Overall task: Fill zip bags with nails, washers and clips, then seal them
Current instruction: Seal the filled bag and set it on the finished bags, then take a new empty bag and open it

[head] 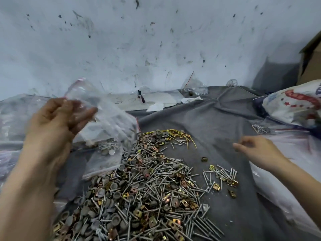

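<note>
Head view: left hand [52,122] pinches the limp, slippery-looking clear plastic zip bag [111,119] by its mouth; right hand [260,152] hovers, fingers loose, seemingly empty.

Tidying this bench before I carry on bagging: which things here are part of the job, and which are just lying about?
Job: zip bag in the left hand; pile of nails, washers and clips; small batch near the right hand.
Lying about: yellow wire; printed sack; cardboard box; paper scraps.
</note>
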`<act>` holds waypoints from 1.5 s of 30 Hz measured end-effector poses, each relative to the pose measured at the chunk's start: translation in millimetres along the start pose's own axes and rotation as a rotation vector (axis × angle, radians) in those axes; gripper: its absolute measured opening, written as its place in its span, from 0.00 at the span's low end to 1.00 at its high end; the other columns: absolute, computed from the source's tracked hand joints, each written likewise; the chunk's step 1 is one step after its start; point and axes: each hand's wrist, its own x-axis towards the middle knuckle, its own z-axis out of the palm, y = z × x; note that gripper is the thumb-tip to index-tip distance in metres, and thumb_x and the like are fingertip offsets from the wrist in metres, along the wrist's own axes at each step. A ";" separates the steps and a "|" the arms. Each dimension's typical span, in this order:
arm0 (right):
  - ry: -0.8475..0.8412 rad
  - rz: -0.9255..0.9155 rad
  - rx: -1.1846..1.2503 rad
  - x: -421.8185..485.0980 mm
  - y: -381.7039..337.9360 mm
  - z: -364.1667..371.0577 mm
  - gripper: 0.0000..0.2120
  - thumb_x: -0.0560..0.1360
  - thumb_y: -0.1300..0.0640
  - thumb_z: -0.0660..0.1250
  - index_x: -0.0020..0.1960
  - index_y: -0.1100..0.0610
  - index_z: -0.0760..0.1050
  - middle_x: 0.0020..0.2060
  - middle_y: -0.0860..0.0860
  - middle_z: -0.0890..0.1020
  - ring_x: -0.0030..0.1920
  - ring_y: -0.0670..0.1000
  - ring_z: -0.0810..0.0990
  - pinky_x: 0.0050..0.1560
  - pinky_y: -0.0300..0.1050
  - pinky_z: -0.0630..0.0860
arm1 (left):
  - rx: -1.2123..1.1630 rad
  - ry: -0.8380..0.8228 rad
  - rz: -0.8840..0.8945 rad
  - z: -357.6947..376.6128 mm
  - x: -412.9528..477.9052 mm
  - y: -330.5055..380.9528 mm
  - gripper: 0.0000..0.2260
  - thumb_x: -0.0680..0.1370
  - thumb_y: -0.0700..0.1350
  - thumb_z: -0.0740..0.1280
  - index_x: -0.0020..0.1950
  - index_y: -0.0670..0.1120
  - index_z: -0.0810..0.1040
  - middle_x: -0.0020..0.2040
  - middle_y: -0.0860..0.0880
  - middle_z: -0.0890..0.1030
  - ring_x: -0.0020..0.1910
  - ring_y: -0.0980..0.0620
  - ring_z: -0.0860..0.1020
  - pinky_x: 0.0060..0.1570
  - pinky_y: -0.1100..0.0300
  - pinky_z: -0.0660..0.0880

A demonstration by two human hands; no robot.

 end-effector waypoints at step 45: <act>0.281 -0.205 0.910 -15.1 -159.7 1.4 0.09 0.73 0.61 0.69 0.39 0.48 0.81 0.49 0.49 0.82 0.45 0.42 0.80 0.48 0.39 0.77 | 0.323 -0.684 -0.300 53.7 -52.5 3.3 0.12 0.61 0.53 0.73 0.39 0.49 0.86 0.34 0.48 0.84 0.32 0.57 0.80 0.34 0.68 0.75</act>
